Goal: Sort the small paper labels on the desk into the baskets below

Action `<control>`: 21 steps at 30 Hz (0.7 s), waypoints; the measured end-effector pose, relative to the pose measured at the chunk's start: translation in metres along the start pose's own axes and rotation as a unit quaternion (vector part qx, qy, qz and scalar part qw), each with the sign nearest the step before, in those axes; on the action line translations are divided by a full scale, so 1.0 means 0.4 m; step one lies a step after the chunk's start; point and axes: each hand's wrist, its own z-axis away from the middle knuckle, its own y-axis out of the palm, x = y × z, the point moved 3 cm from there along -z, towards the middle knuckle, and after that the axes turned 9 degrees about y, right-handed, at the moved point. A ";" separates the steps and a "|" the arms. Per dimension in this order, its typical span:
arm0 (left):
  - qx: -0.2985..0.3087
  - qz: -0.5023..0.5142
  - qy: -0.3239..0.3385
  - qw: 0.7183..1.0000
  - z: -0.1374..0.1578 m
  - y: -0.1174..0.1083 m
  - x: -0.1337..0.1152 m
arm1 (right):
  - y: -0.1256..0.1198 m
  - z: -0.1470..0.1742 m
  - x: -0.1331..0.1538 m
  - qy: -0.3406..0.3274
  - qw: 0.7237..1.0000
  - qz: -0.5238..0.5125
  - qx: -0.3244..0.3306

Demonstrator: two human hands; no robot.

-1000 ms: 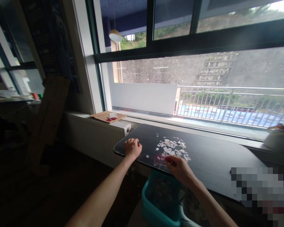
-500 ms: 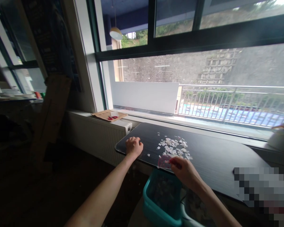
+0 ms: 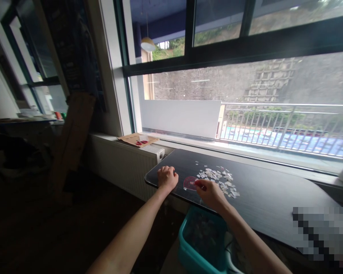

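My left hand point(image 3: 167, 177) rests on the left part of the dark table, its fingers curled closed; whatever may be inside them is hidden. My right hand point(image 3: 210, 193) pinches a pink see-through plastic piece point(image 3: 189, 183), half-round like a protractor, by its right side. The plastic piece is low over the tabletop, between my left hand and a loose pile of small whitish pieces point(image 3: 214, 175). Several of these pieces are spread behind and to the right of my right hand.
A teal bin point(image 3: 185, 243) with small bits inside stands below the table's front edge, a pale container point(image 3: 231, 253) beside it. Red-handled scissors point(image 3: 142, 142) lie on brown cardboard point(image 3: 124, 139) above the radiator point(image 3: 117, 163). A window runs behind the black table point(image 3: 263, 186).
My right hand has moved left and away from the table's front edge, carrying the pink plastic piece to the left of the pile. My left hand stays curled in place; the view turned slightly left.
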 end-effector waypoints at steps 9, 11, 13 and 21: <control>0.004 0.000 0.005 1.000 0.001 -0.005 -0.005 | -0.053 0.012 -0.028 0.056 0.998 0.012 -0.025; 0.000 -0.004 0.004 1.000 0.001 -0.003 -0.004 | -0.029 0.000 -0.007 0.036 0.999 0.011 -0.019; -0.001 -0.005 0.003 1.000 0.001 0.001 -0.002 | -0.009 -0.007 0.003 0.029 0.999 0.015 -0.014; -0.006 0.004 0.009 1.000 0.001 0.006 -0.003 | -0.052 0.026 -0.033 0.048 0.998 0.030 -0.021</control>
